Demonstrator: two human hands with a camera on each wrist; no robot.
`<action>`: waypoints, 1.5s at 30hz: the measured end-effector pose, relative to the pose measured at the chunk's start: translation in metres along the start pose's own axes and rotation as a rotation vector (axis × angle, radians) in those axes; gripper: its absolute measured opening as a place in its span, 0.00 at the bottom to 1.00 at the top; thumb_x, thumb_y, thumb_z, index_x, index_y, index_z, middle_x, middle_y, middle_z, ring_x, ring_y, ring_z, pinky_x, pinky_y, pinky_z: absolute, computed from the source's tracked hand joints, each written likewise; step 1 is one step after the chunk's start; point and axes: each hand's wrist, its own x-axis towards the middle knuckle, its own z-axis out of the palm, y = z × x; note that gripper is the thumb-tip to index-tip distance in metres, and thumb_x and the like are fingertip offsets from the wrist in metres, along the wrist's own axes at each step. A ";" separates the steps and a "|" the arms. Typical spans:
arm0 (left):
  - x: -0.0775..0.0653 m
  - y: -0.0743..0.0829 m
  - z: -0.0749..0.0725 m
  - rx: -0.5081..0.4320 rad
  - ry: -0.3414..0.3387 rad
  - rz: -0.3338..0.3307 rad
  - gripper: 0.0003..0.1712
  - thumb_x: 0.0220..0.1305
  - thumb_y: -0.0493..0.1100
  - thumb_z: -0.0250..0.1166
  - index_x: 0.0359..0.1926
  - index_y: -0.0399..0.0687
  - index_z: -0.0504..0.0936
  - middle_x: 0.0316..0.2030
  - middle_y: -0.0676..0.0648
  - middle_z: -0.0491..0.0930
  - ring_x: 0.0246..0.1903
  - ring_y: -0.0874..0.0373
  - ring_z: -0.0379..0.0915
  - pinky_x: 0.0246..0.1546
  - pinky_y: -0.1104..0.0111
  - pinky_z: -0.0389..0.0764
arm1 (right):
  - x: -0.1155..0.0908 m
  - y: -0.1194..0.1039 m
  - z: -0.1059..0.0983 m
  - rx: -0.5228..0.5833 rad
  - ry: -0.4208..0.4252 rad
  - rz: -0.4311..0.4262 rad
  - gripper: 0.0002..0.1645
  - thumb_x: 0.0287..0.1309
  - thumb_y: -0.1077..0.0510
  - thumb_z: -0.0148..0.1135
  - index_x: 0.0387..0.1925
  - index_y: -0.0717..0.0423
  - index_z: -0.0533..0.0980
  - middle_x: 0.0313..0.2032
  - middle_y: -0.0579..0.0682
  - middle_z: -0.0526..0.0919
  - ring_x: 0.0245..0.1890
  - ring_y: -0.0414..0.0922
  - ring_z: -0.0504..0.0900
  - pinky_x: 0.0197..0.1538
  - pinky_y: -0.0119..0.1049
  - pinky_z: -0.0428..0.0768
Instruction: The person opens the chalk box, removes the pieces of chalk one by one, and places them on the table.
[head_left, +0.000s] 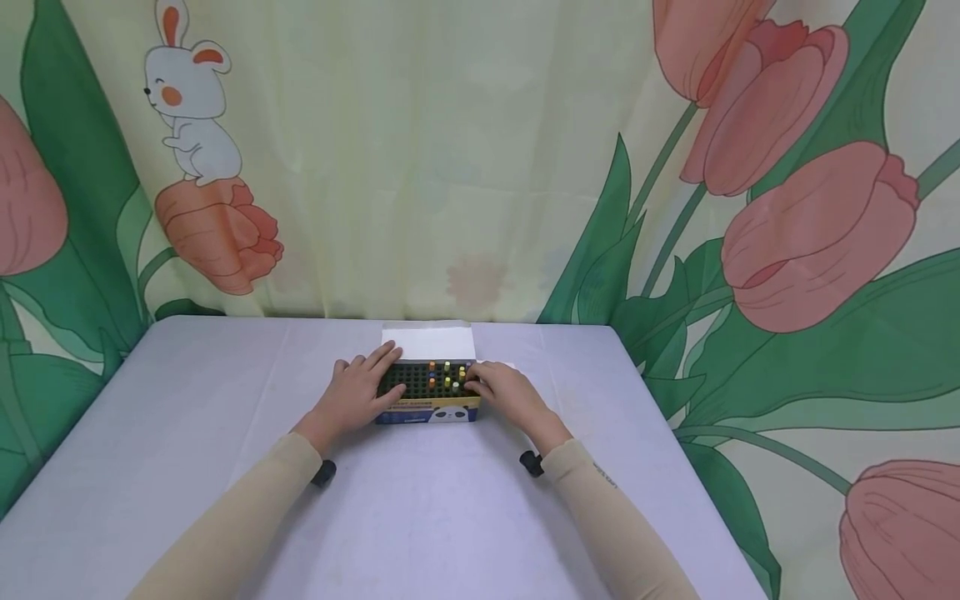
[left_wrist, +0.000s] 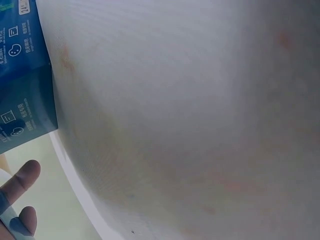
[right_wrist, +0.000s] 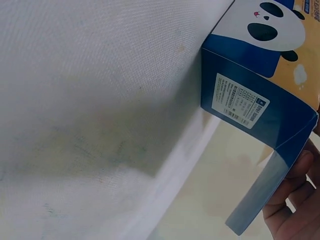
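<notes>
A blue and yellow cardboard box with a panda picture stands on the table, its white-lined lid folded back. Inside is a black holder full of holes. Several short coloured sticks stand upright in its right half, with yellow, orange and white tops. My left hand rests on the box's left end, fingers stretched to the back and thumb over the front edge. At the right end, my right hand bends its fingers over the rightmost sticks; I cannot tell whether it pinches one.
A white cloth covers the table, and a curtain printed with tulips and a rabbit hangs behind its far edge. In the right wrist view, a side flap sticks out from the box beside the fingers.
</notes>
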 end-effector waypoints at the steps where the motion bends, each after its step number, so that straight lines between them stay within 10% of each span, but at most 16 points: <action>1: 0.000 0.000 0.000 0.001 -0.001 0.001 0.44 0.74 0.68 0.53 0.81 0.51 0.59 0.80 0.44 0.57 0.57 0.39 0.75 0.51 0.42 0.67 | 0.000 0.000 0.000 0.003 -0.001 0.002 0.09 0.73 0.49 0.61 0.46 0.46 0.83 0.40 0.42 0.88 0.39 0.39 0.84 0.47 0.39 0.81; 20: 0.007 0.003 -0.002 -0.019 -0.006 -0.016 0.45 0.74 0.68 0.53 0.82 0.52 0.58 0.80 0.45 0.57 0.58 0.40 0.74 0.52 0.42 0.67 | 0.004 0.002 -0.007 0.075 0.010 0.056 0.11 0.78 0.51 0.54 0.53 0.47 0.78 0.42 0.45 0.88 0.38 0.41 0.85 0.45 0.40 0.81; 45: 0.002 0.000 0.000 -0.013 -0.036 -0.017 0.46 0.73 0.71 0.52 0.82 0.53 0.58 0.81 0.46 0.56 0.58 0.40 0.74 0.54 0.40 0.67 | 0.004 0.001 -0.006 0.083 0.028 0.080 0.14 0.83 0.47 0.43 0.57 0.47 0.70 0.19 0.46 0.76 0.17 0.42 0.70 0.26 0.37 0.69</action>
